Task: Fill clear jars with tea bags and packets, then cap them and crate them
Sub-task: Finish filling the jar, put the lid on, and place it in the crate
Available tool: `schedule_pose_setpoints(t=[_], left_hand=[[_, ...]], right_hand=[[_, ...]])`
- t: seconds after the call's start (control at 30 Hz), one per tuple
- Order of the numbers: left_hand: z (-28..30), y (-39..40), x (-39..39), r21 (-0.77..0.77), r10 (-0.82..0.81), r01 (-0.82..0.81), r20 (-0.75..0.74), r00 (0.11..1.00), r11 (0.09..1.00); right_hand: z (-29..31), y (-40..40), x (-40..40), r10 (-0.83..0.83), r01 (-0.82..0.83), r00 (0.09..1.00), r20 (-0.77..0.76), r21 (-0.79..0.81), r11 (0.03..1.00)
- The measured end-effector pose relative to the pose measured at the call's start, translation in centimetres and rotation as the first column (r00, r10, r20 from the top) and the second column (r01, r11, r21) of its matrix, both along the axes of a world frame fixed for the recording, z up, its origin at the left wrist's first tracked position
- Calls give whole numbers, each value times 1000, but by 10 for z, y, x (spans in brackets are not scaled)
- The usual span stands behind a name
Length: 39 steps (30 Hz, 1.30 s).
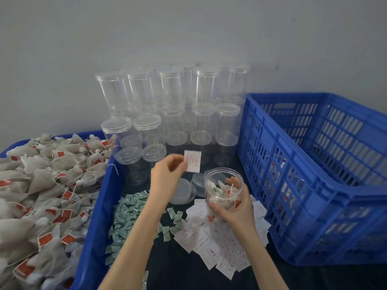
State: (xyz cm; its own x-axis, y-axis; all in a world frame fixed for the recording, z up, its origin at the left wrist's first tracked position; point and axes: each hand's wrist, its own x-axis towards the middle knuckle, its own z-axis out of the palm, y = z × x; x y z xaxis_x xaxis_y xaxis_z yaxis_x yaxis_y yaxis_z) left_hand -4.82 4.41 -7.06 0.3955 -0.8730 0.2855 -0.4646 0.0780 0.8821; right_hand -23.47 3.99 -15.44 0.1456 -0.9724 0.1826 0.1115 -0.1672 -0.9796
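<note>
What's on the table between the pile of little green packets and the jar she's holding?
In the head view, a loose clear lid lies between the green packets and the held jar.

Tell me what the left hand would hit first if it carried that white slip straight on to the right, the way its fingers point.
The left hand pinches a white slip above the open jar. Straight right, probably nothing until the blue crate; it seems to pass behind the jar's mouth, though depth is unclear.

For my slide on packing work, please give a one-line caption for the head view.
Left hand holds a white packet above the open jar gripped by the right hand.
</note>
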Motion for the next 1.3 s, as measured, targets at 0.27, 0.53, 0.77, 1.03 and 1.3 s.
schedule_pose_setpoints(t=[0.27,0.53,0.77,1.03,1.3], left_hand=[[40,3,-24,266,-351,254,439,827,930],[31,6,-22,108,-319,322,610,725,940],[9,19,-17,272,-632,601,33,775,751],[33,20,-16,18,-507,509,-48,860,861],[42,23,-33,-119,-386,396,99,917,910]], right_hand=[[1,2,10,55,-58,997,52,54,997],[14,8,7,44,-45,998,53,17,999],[38,9,3,30,-34,998,-62,-71,997],[82,3,-9,143,-156,981,-134,-89,984],[150,-4,-8,-93,-89,803,-589,-272,958]])
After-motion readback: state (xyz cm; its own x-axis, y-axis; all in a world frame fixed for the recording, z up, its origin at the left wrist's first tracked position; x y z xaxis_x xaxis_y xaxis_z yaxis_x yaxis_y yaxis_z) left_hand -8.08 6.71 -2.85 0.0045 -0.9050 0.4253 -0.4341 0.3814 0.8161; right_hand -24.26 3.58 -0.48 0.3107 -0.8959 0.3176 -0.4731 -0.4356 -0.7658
